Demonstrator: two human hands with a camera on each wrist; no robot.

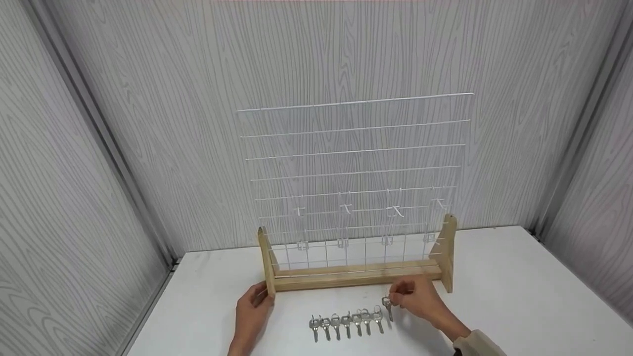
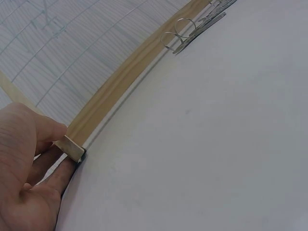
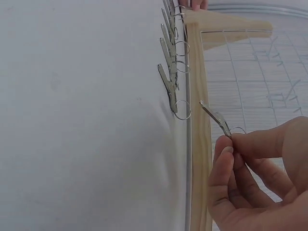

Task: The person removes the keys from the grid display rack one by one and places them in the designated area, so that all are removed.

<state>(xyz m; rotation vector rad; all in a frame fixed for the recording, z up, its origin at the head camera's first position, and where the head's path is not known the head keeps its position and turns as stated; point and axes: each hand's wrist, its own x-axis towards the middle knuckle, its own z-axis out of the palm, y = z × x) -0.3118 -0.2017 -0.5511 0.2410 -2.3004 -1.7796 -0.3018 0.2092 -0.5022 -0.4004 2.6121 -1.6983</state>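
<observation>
My right hand [image 1: 419,298] pinches a silver key [image 1: 388,307] by its head, between thumb and fingertips. In the right wrist view this key [image 3: 215,118] is clear of the table, its blade pointing away from the fingers and a thin ring [image 3: 237,130] at its head. My left hand [image 1: 253,311] grips the front end of the left wooden side piece [image 1: 268,269] of a display rack. Seen from the left wrist, thumb and fingers close round that wooden end [image 2: 70,147]. A row of several keys with rings [image 1: 346,326] lies on the table between the hands.
The rack's white wire grid [image 1: 356,173] stands upright behind the keys, with several hooks [image 1: 395,211] jutting forward. A wooden crossbar [image 1: 356,280] joins its side pieces, the right one [image 1: 447,252] near my right hand. Wood-grain panels [image 1: 148,99] enclose the white table [image 1: 519,287].
</observation>
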